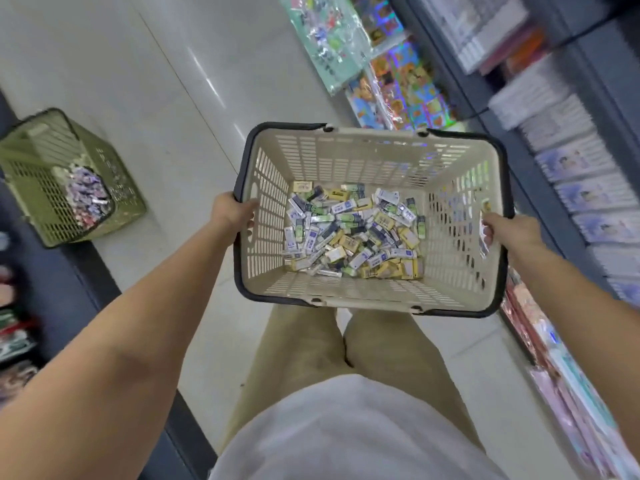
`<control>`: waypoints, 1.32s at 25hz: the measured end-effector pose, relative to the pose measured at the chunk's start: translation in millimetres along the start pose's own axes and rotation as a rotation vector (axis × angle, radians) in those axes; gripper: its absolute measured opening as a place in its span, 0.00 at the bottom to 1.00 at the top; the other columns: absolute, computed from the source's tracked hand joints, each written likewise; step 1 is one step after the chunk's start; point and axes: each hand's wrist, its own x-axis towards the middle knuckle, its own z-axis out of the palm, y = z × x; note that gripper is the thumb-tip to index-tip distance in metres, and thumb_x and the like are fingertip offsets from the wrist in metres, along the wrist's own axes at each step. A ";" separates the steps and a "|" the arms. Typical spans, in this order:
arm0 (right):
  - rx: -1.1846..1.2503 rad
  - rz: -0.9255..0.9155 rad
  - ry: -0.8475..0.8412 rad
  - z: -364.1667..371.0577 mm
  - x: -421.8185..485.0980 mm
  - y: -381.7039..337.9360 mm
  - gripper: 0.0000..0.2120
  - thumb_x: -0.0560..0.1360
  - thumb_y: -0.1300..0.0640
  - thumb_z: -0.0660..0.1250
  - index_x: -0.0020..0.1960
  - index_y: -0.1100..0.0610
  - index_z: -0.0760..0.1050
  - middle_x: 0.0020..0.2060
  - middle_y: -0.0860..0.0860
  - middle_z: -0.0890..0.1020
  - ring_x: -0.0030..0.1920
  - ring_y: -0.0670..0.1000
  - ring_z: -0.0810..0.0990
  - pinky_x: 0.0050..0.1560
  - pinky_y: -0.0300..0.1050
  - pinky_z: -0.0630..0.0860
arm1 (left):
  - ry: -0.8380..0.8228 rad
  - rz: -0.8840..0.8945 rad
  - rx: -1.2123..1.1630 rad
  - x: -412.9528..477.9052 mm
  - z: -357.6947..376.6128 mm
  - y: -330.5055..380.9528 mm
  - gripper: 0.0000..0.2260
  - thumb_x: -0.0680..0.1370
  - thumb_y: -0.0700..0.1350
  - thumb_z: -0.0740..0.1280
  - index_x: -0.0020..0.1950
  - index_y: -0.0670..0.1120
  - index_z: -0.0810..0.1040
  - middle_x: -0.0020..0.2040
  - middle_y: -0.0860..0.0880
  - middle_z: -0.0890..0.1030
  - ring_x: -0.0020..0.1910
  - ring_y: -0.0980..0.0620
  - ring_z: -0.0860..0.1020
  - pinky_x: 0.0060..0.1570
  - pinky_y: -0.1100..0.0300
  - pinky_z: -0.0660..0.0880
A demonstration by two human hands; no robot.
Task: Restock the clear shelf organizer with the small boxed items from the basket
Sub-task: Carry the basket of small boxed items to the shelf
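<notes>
A cream slatted basket [346, 157] with a dark rim is held out in front of me above the aisle floor. Its bottom is covered with several small boxed items [353, 232] in white, blue, yellow and green. My left hand [233, 211] grips the left rim of the basket. On the opposite rim, my right hand [510, 232] holds on, with a small flat packet pressed under its fingers. The clear shelf organizer is not in view.
A green basket [114, 188] with small packets stands on the floor at the left. Store shelves [571, 140] with stacked booklets and packs run along the right side, and shiny sticker sheets [398, 84] lean at the shelf's foot. Dark shelving edges the left.
</notes>
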 end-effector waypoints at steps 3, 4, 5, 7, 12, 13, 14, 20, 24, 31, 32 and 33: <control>0.013 -0.025 -0.034 49.9 12.0 -81.5 0.10 0.68 0.62 0.65 0.29 0.59 0.70 0.13 0.48 0.70 0.13 0.45 0.66 0.17 0.31 0.64 | 0.042 -0.010 -0.037 48.2 -46.7 30.3 0.07 0.77 0.41 0.66 0.49 0.39 0.71 0.32 0.45 0.72 0.27 0.48 0.71 0.30 0.54 0.72; 0.000 -0.039 -0.052 65.5 17.4 -107.2 0.10 0.68 0.62 0.65 0.29 0.59 0.70 0.13 0.47 0.70 0.13 0.45 0.66 0.17 0.31 0.65 | 0.059 -0.020 -0.052 64.4 -59.5 38.6 0.07 0.77 0.42 0.66 0.49 0.39 0.71 0.32 0.45 0.72 0.27 0.48 0.71 0.30 0.53 0.73; -0.017 -0.059 -0.070 80.7 23.6 -132.0 0.10 0.68 0.62 0.65 0.30 0.59 0.69 0.13 0.47 0.70 0.14 0.45 0.66 0.19 0.33 0.66 | 0.071 -0.031 -0.066 80.4 -71.4 47.2 0.07 0.77 0.42 0.67 0.49 0.40 0.71 0.32 0.45 0.72 0.27 0.48 0.71 0.30 0.53 0.73; -0.043 -0.107 -0.100 114.6 39.9 -183.8 0.08 0.68 0.62 0.64 0.31 0.58 0.68 0.18 0.50 0.72 0.16 0.47 0.67 0.24 0.40 0.68 | 0.090 -0.055 -0.087 117.1 -95.8 68.0 0.08 0.77 0.42 0.67 0.51 0.40 0.72 0.34 0.45 0.73 0.28 0.48 0.72 0.30 0.53 0.74; -0.149 -0.193 -0.154 192.2 64.3 -319.3 0.07 0.67 0.61 0.64 0.32 0.58 0.67 0.25 0.55 0.72 0.23 0.50 0.68 0.29 0.44 0.67 | 0.158 -0.103 -0.126 196.8 -158.9 132.5 0.08 0.76 0.40 0.67 0.52 0.40 0.73 0.35 0.45 0.74 0.29 0.49 0.72 0.29 0.55 0.73; -0.167 -0.211 -0.159 206.5 66.1 -346.7 0.08 0.67 0.61 0.64 0.32 0.58 0.66 0.22 0.53 0.72 0.21 0.49 0.68 0.26 0.40 0.67 | 0.173 -0.114 -0.137 209.8 -172.8 146.5 0.07 0.76 0.40 0.68 0.52 0.40 0.73 0.35 0.46 0.74 0.30 0.50 0.72 0.29 0.55 0.73; -0.191 -0.228 -0.160 220.5 66.4 -373.8 0.08 0.67 0.60 0.64 0.32 0.57 0.66 0.19 0.51 0.72 0.19 0.48 0.68 0.24 0.37 0.66 | 0.187 -0.121 -0.142 223.5 -187.0 159.5 0.07 0.76 0.40 0.68 0.51 0.41 0.72 0.35 0.46 0.74 0.30 0.50 0.72 0.30 0.56 0.73; -0.179 -0.266 -0.174 331.9 78.1 -529.7 0.07 0.68 0.61 0.64 0.34 0.58 0.66 0.16 0.49 0.71 0.16 0.46 0.67 0.22 0.35 0.65 | 0.242 -0.124 -0.207 334.1 -279.8 227.3 0.07 0.76 0.41 0.67 0.50 0.41 0.71 0.34 0.47 0.73 0.29 0.53 0.71 0.20 0.65 0.71; -0.217 -0.284 -0.177 423.0 84.2 -623.1 0.08 0.72 0.59 0.66 0.38 0.57 0.68 0.29 0.55 0.71 0.28 0.53 0.69 0.32 0.46 0.67 | 0.259 -0.144 -0.242 433.5 -355.2 264.3 0.08 0.76 0.41 0.67 0.53 0.41 0.71 0.36 0.47 0.73 0.30 0.52 0.70 0.28 0.58 0.72; -0.177 -0.274 -0.172 548.1 56.2 -781.0 0.10 0.73 0.62 0.66 0.34 0.57 0.69 0.28 0.54 0.72 0.18 0.44 0.70 0.25 0.41 0.71 | 0.256 -0.098 -0.169 573.9 -508.4 355.4 0.10 0.74 0.43 0.68 0.50 0.41 0.72 0.35 0.47 0.73 0.28 0.52 0.71 0.26 0.58 0.72; -0.170 -0.279 -0.178 568.0 56.8 -805.1 0.08 0.73 0.62 0.65 0.36 0.58 0.70 0.28 0.54 0.72 0.19 0.45 0.71 0.27 0.42 0.72 | 0.260 -0.101 -0.170 597.4 -529.5 368.8 0.10 0.74 0.43 0.69 0.50 0.41 0.72 0.35 0.47 0.73 0.28 0.52 0.71 0.26 0.58 0.72; -0.162 -0.283 -0.180 587.0 57.9 -826.9 0.05 0.73 0.61 0.65 0.40 0.60 0.70 0.29 0.54 0.72 0.22 0.48 0.71 0.31 0.44 0.72 | 0.266 -0.104 -0.166 619.5 -547.2 380.4 0.10 0.74 0.43 0.69 0.50 0.41 0.72 0.35 0.46 0.73 0.28 0.51 0.71 0.27 0.58 0.72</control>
